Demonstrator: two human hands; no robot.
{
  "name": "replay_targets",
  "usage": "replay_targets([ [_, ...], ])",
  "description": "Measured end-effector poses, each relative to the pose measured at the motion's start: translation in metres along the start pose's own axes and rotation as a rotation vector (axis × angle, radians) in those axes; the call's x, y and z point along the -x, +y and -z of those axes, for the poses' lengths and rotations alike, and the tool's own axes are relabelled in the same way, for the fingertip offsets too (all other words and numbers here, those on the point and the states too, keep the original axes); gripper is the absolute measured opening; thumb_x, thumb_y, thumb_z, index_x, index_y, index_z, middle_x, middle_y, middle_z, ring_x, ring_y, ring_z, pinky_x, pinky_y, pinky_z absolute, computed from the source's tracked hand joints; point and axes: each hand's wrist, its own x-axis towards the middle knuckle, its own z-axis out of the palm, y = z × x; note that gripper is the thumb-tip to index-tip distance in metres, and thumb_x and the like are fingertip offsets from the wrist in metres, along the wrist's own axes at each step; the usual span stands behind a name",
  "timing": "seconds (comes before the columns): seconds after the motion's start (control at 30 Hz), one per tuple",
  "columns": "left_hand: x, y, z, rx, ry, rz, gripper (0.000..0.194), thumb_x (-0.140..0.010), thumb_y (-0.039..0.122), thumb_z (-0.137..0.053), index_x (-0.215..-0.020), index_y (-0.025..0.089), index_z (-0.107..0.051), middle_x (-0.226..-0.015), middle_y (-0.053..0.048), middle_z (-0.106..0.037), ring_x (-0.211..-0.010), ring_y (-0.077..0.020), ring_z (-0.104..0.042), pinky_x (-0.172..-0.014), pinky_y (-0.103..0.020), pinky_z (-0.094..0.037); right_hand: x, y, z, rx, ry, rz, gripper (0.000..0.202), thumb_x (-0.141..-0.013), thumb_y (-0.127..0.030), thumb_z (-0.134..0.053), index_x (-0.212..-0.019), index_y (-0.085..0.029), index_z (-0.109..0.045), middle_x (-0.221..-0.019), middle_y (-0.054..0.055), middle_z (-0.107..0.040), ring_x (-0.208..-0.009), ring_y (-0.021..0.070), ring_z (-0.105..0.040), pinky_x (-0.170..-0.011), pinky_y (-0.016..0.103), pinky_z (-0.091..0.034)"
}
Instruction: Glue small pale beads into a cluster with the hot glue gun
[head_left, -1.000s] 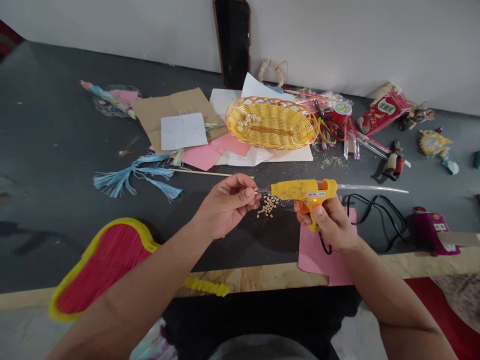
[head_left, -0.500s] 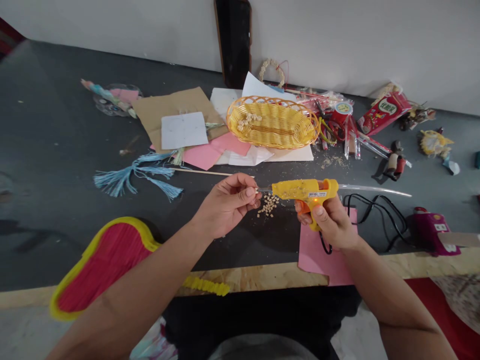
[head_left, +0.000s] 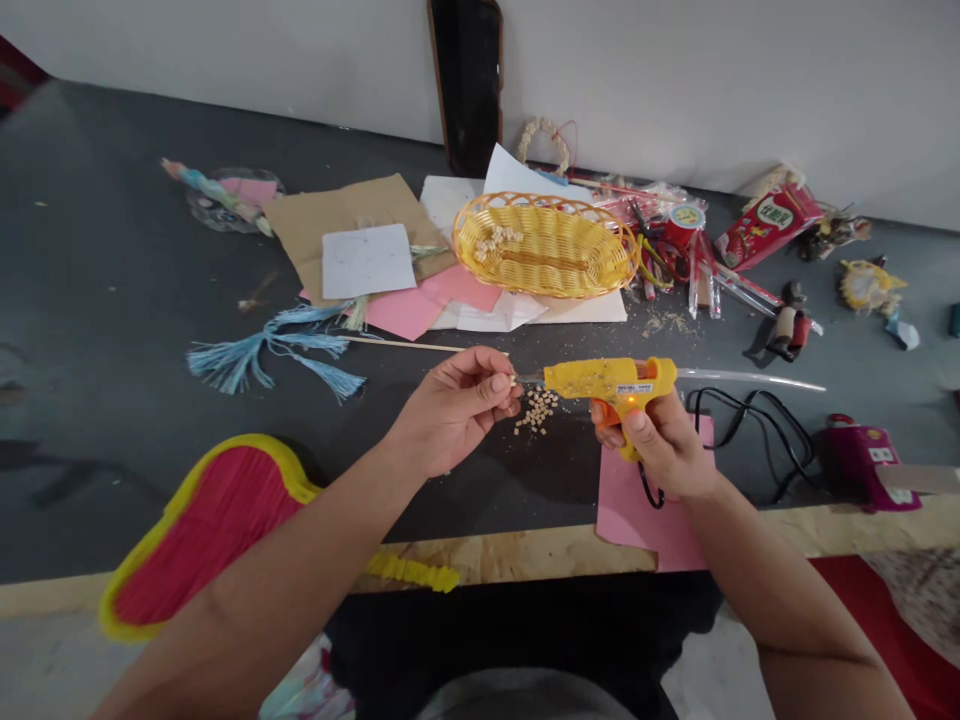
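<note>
Within curled right fingers (head_left: pixel 608 438), glue gun (head_left: pixel 589 378)

A plain, pale grey wall (head_left: pixel 675 90) is rising behind a long, dark grey tabletop (head_left: pixel 112 290), which is showing a raw wooden edge (head_left: pixel 525 555) along its near side. Below it, a light grey floor (head_left: pixel 45 670) is appearing at the lower left, while a red patch (head_left: pixel 19 75), too cropped to identify, is filling the upper left corner. Muted light is falling over the room.

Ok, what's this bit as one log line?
left hand: pinching small pale piece | right hand: holding yellow glue gun | nozzle: close to piece | small bits: on table
</note>
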Motion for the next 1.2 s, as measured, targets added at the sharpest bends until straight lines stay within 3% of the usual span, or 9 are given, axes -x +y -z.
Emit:
replay_targets([
  [0.33, -0.0002, 0.0003, -0.0019, 0.000, 0.035, 0.010, 0.028, -0.056, 0.021, -0.096, -0.071, 0.016, -0.073, -0.065, 0.002, -0.069, -0.059, -0.0083, -0.064, -0.057, -0.019, -0.056, -0.0001, -0.0010, 0.0002, 0.015, -0.005, -0.017, 0.021, -0.102, -0.041, -0.049, -0.118, -0.027, -0.048, -0.092, 0.002, -0.059, -0.064, 0.0097, -0.048, -0.055, 0.026, -0.044],
  [1.2, 0.0001, 0.0002, 0.0014, 0.002, -0.006, 0.011, 0.024, -0.061, 0.021, -0.094, -0.074, 0.017, -0.073, -0.066, 0.002, -0.069, -0.061, -0.0078, -0.064, -0.059, -0.018, -0.056, -0.0009, -0.0024, 0.0004, 0.064, -0.011, -0.017, 0.020, -0.102, -0.043, -0.049, -0.109, -0.025, -0.049, -0.087, 0.001, -0.057, -0.062, 0.0099, -0.046, -0.053, 0.027, -0.043],
])
